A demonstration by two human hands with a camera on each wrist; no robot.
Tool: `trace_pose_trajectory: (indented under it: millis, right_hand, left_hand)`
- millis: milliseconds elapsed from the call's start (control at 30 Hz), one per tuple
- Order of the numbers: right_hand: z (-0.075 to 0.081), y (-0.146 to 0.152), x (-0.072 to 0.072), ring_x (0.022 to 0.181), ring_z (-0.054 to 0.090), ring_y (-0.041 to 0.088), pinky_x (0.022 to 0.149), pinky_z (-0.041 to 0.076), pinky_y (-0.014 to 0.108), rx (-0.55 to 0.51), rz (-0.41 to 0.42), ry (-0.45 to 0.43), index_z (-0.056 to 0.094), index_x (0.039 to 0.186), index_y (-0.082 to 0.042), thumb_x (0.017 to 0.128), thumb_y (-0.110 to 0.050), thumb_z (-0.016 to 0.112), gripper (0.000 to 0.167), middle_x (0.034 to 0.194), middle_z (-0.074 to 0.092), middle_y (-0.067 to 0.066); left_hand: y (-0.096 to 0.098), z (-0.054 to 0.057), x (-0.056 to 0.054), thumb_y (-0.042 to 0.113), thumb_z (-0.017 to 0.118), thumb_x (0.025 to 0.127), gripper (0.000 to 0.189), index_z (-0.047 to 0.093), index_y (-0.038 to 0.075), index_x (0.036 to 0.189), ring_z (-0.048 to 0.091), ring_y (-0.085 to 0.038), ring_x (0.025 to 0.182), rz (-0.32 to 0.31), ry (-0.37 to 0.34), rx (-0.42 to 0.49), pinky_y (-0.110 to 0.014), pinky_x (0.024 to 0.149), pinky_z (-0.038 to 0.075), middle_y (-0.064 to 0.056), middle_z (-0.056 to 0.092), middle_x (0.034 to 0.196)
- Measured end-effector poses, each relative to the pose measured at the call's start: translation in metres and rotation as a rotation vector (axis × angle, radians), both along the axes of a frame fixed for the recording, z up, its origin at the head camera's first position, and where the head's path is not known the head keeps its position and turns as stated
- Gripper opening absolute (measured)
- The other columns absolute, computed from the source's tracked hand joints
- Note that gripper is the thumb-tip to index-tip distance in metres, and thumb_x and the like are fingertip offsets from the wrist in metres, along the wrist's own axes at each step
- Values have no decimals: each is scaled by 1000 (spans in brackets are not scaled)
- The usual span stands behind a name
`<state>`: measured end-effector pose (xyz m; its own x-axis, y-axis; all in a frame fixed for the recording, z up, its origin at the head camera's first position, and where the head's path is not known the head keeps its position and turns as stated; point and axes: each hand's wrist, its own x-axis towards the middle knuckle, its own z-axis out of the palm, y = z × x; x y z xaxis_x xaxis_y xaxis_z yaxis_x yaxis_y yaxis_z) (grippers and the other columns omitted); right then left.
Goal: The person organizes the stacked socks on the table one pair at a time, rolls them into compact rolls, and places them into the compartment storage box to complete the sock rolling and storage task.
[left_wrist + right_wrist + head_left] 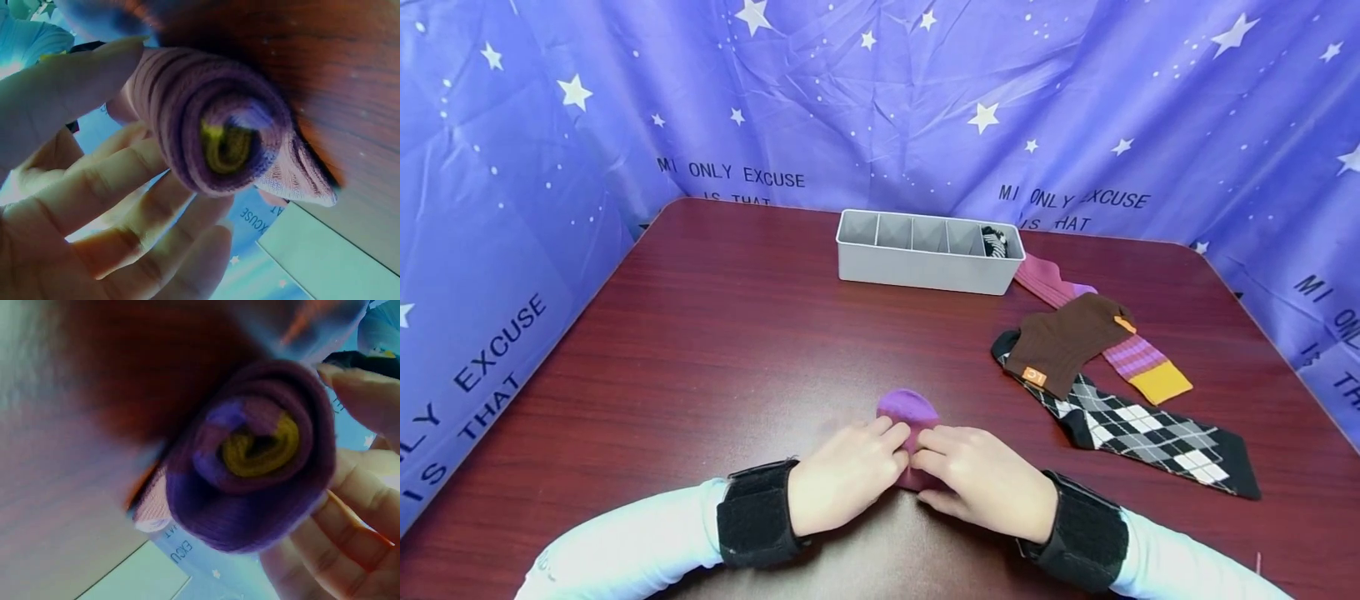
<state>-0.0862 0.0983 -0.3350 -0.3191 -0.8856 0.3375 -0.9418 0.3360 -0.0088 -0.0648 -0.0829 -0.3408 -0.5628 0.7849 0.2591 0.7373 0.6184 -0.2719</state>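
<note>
A pink and purple sock (pixel 908 407) lies on the table in front of me, rolled into a thick coil. The wrist views show its spiral end, with yellow at the core of the roll (pixel 250 528) and a loose flap sticking out on the far side. My left hand (pixel 853 473) grips the left end of the roll between thumb and fingers. From the right, my right hand (pixel 988 477) holds the other end, thumb on the near side and fingers over it. In the head view both hands cover much of the sock.
A grey divided box (pixel 925 268) stands at the back, a black-and-white striped bundle (pixel 995 242) in its rightmost compartment. To the right, a brown sock (pixel 1067 337) overlaps a pink striped sock with yellow toe (pixel 1161 382) and a black, grey and white argyle sock (pixel 1150 425).
</note>
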Motion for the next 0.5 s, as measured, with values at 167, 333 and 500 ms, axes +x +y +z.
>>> trace_pose_trajectory:
  millis: [167, 333, 500]
  right_hand:
    - [-2, -2, 0, 62, 45, 6, 58, 38, 21, 30, -51, 6, 53, 76, -14, 56, -25, 74, 31, 71, 45, -7]
    - [-2, -3, 1, 64, 46, 8, 56, 40, 22, 70, -113, -8, 51, 78, -13, 53, -25, 76, 38, 72, 45, -5]
    - [-2, -2, 0, 64, 46, 8, 55, 40, 22, 60, -127, -43, 49, 77, -12, 53, -14, 71, 33, 71, 44, -5]
  left_hand:
    - [2, -2, 1, 17, 55, 73, 7, 61, 18, 75, 44, -10, 68, 9, 40, 6, -18, 52, 36, 5, 49, 76]
    - [5, -4, -1, 16, 57, 71, 6, 61, 17, 74, 44, -9, 65, 18, 69, 36, -19, 51, 36, 5, 49, 73]
    - [3, -3, -5, 17, 62, 65, 10, 60, 15, 74, 46, -10, 64, -1, 12, 49, -20, 52, 37, 4, 51, 71]
